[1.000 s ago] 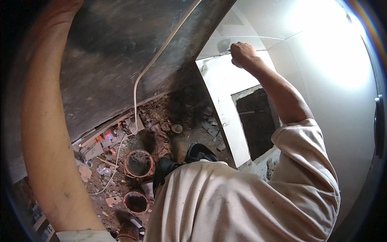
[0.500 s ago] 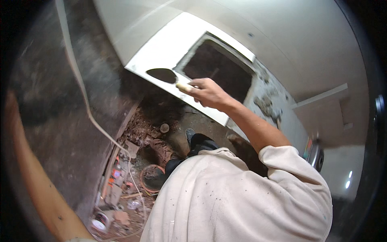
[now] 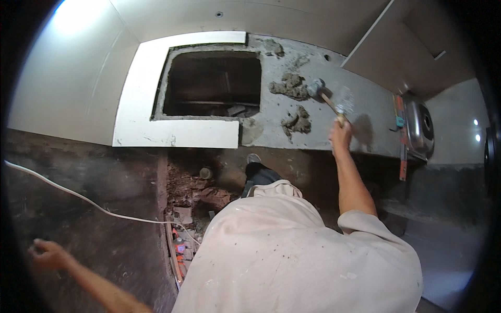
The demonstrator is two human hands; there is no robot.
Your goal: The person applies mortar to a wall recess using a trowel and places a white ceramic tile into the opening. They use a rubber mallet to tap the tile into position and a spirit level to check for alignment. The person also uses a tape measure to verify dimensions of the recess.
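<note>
My right hand [image 3: 341, 136] is closed around the pale handle of a trowel [image 3: 341, 119], above the bare grey concrete of the counter. The trowel's blade is glary and hard to make out. Just left of it lies a mallet [image 3: 315, 87] with a grey head and wooden handle, beside lumps of wet mortar [image 3: 290, 86]. Another mortar lump [image 3: 297, 122] sits nearer the counter's front edge. A white slab [image 3: 182, 134] borders a rectangular opening [image 3: 214, 81] on the left. My left hand [image 3: 51, 254] is out to the far left, fingers loosely apart, with nothing visible in it.
At the right end stands a steel sink [image 3: 420, 125], with an orange and teal level [image 3: 401, 136] beside it. A white cable [image 3: 94, 206] runs across the dark surface at left. Rubble [image 3: 195, 190] and tools [image 3: 180, 248] lie below the counter.
The view has turned toward the right. My right hand has carried the trowel from over the white slab to the mortared concrete. My left hand has come further into view.
</note>
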